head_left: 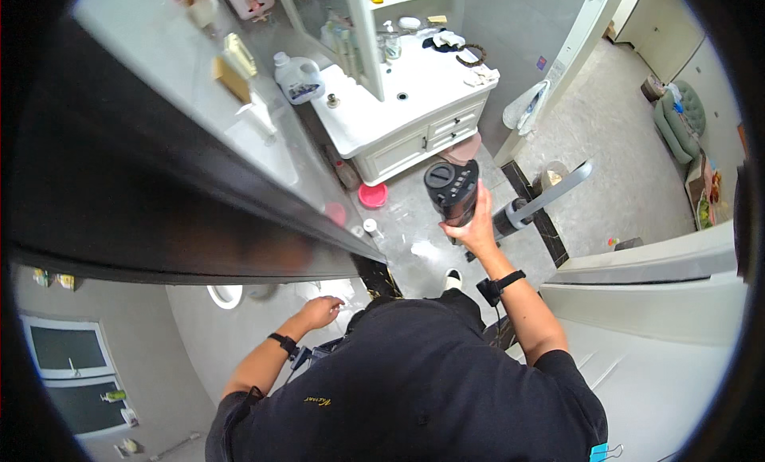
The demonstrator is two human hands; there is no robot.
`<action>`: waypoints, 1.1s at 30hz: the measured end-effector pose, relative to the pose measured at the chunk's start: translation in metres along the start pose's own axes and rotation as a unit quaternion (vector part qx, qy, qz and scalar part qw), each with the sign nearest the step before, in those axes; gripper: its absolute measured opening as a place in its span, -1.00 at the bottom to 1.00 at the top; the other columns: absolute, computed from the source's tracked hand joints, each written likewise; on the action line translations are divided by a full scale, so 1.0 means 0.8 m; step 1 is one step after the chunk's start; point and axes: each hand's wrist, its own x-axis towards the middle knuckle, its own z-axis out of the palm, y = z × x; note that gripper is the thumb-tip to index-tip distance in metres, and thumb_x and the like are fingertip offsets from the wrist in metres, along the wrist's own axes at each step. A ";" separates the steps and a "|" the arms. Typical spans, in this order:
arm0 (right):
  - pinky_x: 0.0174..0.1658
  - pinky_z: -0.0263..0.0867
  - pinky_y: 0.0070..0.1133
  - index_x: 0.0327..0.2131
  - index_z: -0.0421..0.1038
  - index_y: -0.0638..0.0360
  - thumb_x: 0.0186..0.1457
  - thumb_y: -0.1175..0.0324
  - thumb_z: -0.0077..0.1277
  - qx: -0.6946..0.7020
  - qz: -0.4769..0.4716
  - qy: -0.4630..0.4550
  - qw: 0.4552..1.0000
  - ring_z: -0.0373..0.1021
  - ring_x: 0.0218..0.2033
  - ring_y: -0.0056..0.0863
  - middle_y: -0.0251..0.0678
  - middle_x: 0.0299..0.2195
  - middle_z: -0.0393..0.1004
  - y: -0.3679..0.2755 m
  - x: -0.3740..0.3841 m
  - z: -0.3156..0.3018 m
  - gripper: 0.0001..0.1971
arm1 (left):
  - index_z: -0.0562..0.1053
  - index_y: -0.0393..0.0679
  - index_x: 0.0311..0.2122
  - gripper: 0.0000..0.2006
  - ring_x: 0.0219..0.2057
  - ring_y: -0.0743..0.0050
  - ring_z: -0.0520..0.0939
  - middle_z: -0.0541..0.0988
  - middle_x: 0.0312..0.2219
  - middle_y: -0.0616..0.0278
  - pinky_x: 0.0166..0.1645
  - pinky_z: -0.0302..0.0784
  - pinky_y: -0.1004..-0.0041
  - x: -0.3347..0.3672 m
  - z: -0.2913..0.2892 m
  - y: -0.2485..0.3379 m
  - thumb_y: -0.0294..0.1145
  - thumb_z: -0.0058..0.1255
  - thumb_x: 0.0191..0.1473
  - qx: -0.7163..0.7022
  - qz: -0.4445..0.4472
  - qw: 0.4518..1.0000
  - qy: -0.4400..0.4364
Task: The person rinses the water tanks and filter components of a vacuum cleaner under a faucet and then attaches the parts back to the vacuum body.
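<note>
My right hand point(476, 223) is wrapped round a dark, see-through tank point(453, 192) with a black lid, apparently the dirty-water tank of a floor washer. It is held up in front of me, lid upward. Just right of that hand stands an upright floor washer point(507, 221) with a long grey handle slanting up to the right; its lower part is partly hidden behind my hand and arm. My left hand point(321, 312) hangs low at my left, fingers loosely bent and slightly apart, with no held thing showing.
Ahead is a white vanity point(398, 139) with a basin top. A pink basin point(373, 195) and a white bottle point(371, 227) are on the tiled floor. A dark-framed glass partition point(199, 199) runs along my left. A dark threshold point(542, 223) crosses the doorway at right.
</note>
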 end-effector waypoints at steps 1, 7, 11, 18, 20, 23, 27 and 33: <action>0.28 0.18 -0.18 0.38 -0.12 0.27 -0.51 0.16 0.57 0.007 0.001 -0.010 1.000 0.17 0.23 0.08 0.10 0.20 0.16 0.014 0.010 -0.009 0.37 | 0.56 -0.14 -0.03 -0.71 -0.17 -0.02 0.67 0.66 -0.22 0.03 -0.03 0.58 0.17 0.031 -0.004 0.027 -0.35 0.01 0.16 0.000 0.008 1.000 0.002; 0.30 0.17 -0.17 0.39 -0.15 0.28 -0.49 0.15 0.58 0.021 0.007 -0.076 0.997 0.15 0.24 0.12 0.15 0.22 0.14 0.100 0.080 -0.039 0.39 | 0.52 -0.21 0.02 -0.68 -0.18 0.12 0.68 0.65 -0.22 0.00 -0.09 0.60 0.26 0.227 -0.063 0.191 -0.36 0.07 0.18 -0.115 0.038 0.989 0.089; 0.32 0.14 -0.14 0.39 -0.16 0.29 -0.45 0.14 0.56 0.045 0.027 -0.090 0.995 0.09 0.28 0.14 0.15 0.25 0.12 0.145 0.141 -0.022 0.37 | 0.48 -0.24 0.07 -0.63 -0.13 0.00 0.66 0.60 -0.14 -0.04 -0.06 0.59 0.22 0.354 -0.139 0.242 -0.35 0.09 0.17 -0.146 0.028 0.958 0.246; 0.29 0.18 -0.18 0.39 -0.14 0.30 -0.41 0.17 0.57 0.010 0.019 -0.056 0.998 0.16 0.24 0.11 0.16 0.21 0.14 0.232 0.266 0.023 0.34 | 0.39 -0.27 0.14 -0.53 -0.03 -0.04 0.60 0.54 -0.08 -0.07 0.09 0.53 0.21 0.556 -0.307 0.321 -0.48 0.08 0.09 -0.135 0.088 0.896 0.413; 0.30 0.16 -0.18 0.39 -0.14 0.30 -0.41 0.16 0.57 0.017 0.015 -0.050 0.999 0.15 0.24 0.12 0.17 0.21 0.14 0.253 0.307 0.031 0.34 | 0.38 -0.27 0.14 -0.52 -0.01 -0.07 0.58 0.54 -0.07 -0.08 0.14 0.49 0.20 0.616 -0.341 0.320 -0.51 0.06 0.06 -0.121 0.114 0.882 0.442; 0.32 0.11 -0.17 0.38 -0.13 0.33 -0.42 0.14 0.57 -0.015 -0.019 -0.055 0.998 0.12 0.26 0.11 0.19 0.20 0.16 0.279 0.369 0.038 0.33 | 0.38 -0.29 0.14 -0.49 0.10 -0.15 0.51 0.51 0.01 -0.13 0.20 0.45 0.18 0.707 -0.394 0.318 -0.52 0.01 0.02 -0.111 0.144 0.874 0.450; 0.30 0.11 -0.12 0.36 -0.10 0.31 -0.43 0.18 0.56 -0.042 -0.021 -0.058 0.997 0.12 0.22 0.15 0.15 0.18 0.17 0.320 0.431 0.037 0.31 | 0.41 -0.33 0.09 -0.54 0.02 -0.09 0.57 0.55 -0.04 -0.14 0.14 0.48 0.18 0.849 -0.448 0.320 -0.49 0.02 0.03 -0.258 0.057 0.840 0.474; 0.30 0.11 -0.13 0.35 -0.09 0.32 -0.38 0.24 0.56 -0.021 -0.021 -0.118 0.993 0.13 0.22 0.13 0.13 0.19 0.17 0.352 0.492 0.050 0.26 | 0.46 -0.29 -0.14 -0.76 -0.27 0.21 0.62 0.56 -0.28 0.05 -0.19 0.57 0.28 1.000 -0.544 0.231 -0.39 0.02 0.11 -0.626 -0.166 0.650 0.397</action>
